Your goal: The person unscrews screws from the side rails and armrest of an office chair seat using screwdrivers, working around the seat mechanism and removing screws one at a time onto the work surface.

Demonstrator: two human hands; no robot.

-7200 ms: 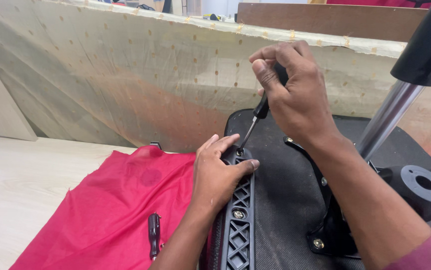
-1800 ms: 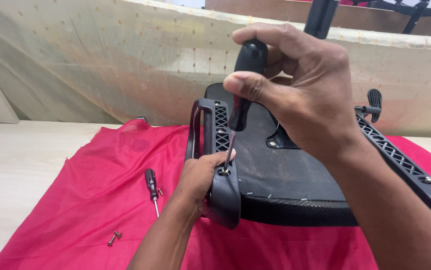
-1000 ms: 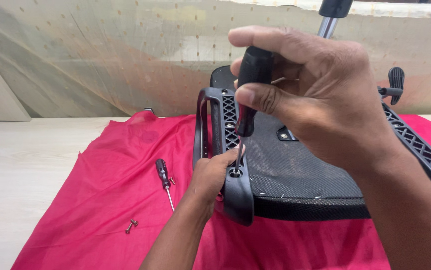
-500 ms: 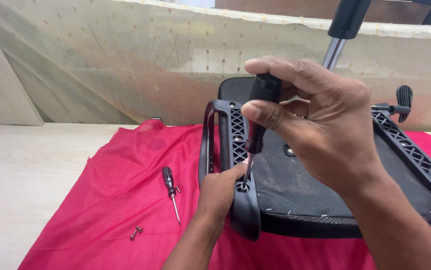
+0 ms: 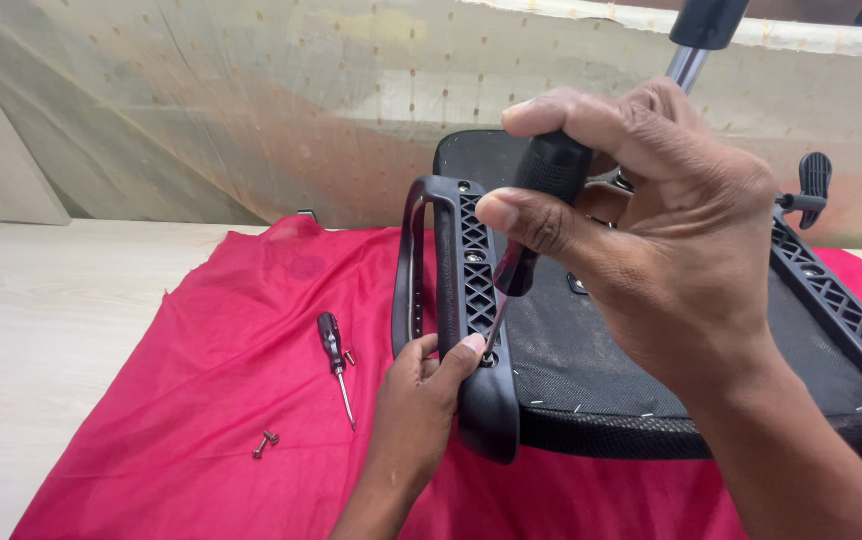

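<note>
Right hand: the right hand (image 5: 671, 240) is wrapped tight around the black handle of a screwdriver (image 5: 536, 215), holding it nearly upright with the tip down at a screw hole in the armrest bracket.
Left hand: the left hand (image 5: 416, 400) grips the near end of the black armrest (image 5: 451, 300), thumb laid right beside the driver tip, steadying the part.
Chair seat: the upturned chair seat (image 5: 601, 370) lies underside up on a red cloth (image 5: 201, 400), its gas-lift post (image 5: 696, 40) rising toward the far edge of the tabletop (image 5: 51, 320).
Other armrest: a second latticed bracket (image 5: 841, 310) runs along the seat's right side.
Loose parts: a smaller screwdriver (image 5: 334, 355) lies on the cloth left of the armrest, with a loose screw (image 5: 266, 443) near it toward the near edge.
Progress: judging by the screws already lying out and the tip seated at the near hole, the work on the armrest fasteners looks partway through; screws further up the bracket appear to sit in place. Whether this one is going in or out, I cannot tell.
</note>
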